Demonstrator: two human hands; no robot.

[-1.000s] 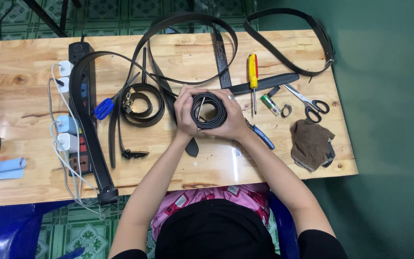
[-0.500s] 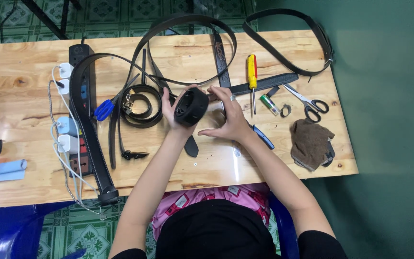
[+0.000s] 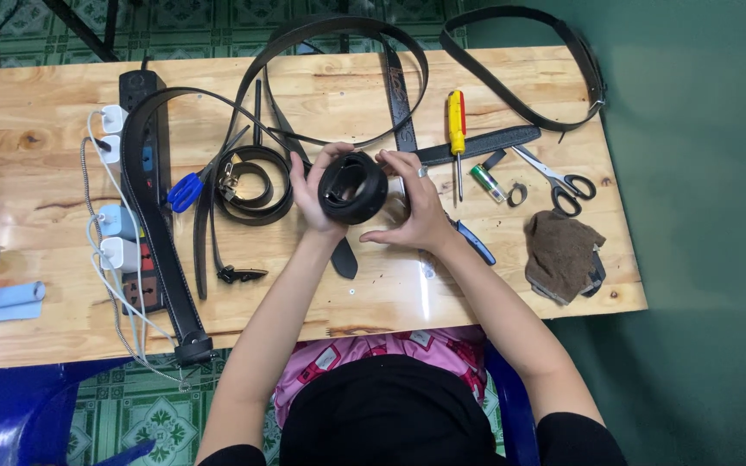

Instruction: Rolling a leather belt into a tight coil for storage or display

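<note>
We grip the coiled black belt point(image 3: 353, 187) between our left hand point(image 3: 314, 194) and right hand point(image 3: 416, 207), tilted above the wooden table point(image 3: 45, 129). If either grasp loosens, we judge the coil could spring open.

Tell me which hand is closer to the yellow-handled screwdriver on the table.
Right. The right hand sits just beside the yellow-handled screwdriver, a little below its shaft. The left hand is farther off, on the other side of the rolled black belt both hands hold.
</note>
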